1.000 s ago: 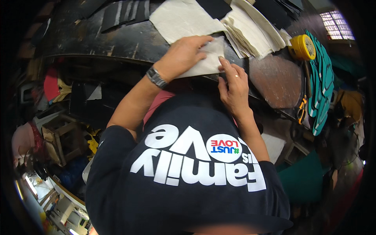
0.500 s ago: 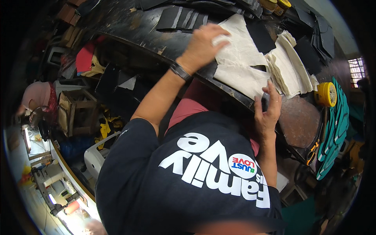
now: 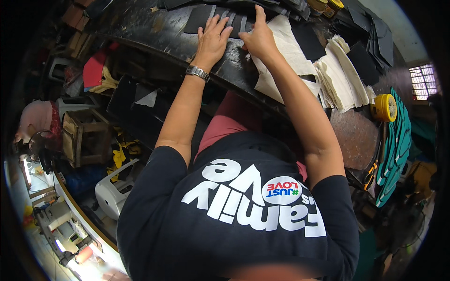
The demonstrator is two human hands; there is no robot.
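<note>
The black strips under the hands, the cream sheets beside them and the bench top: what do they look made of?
Black strips: matte, flat and thin, probably leather or synthetic sheet; can't tell which. Left hand lies flat on them. Cream sheets, under the right hand: soft, limp, slightly creased, likely fabric lining. Bench top: dark, scuffed with dull glare, possibly worn coated wood or metal.

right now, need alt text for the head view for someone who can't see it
A person's left hand lies flat on black cut strips at the far side of a dark worn workbench, while the right hand rests on a cream fabric sheet. A stack of cream fabric pieces and a yellow round tape roll lie to the right.
</note>
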